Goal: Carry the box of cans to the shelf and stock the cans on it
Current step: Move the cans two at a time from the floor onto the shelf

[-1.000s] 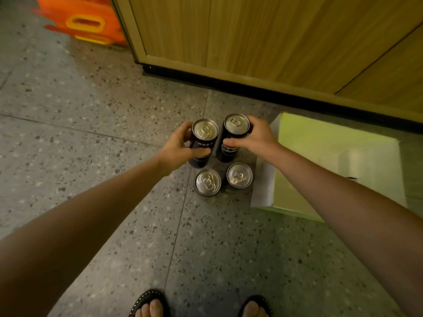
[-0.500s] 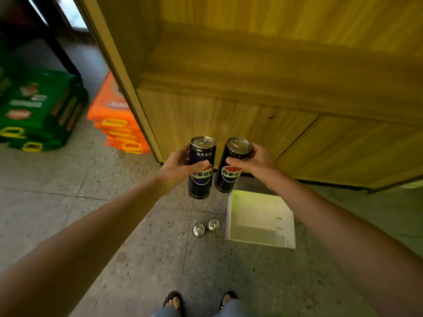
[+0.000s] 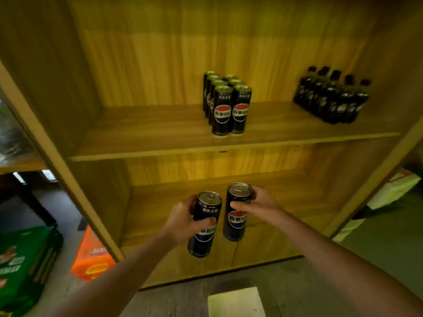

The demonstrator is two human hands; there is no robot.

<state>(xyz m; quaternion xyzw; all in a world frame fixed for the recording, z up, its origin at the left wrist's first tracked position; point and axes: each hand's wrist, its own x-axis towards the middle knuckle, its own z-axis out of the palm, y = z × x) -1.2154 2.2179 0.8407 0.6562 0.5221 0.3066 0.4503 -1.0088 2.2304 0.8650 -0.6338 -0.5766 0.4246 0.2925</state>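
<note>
Cans: two dark slim ones held upright, side by side, in front of the lower shelf opening. Left hand (image 3: 183,221) wraps fingers round left can (image 3: 204,224); right hand (image 3: 261,204) grips right can (image 3: 238,211) near its top. Upper shelf board (image 3: 148,133) carries a double row of stocked cans (image 3: 226,104) (blurry labels), bottles (image 3: 332,97) far right. Box (image 3: 235,303) on floor, near edge.
</note>
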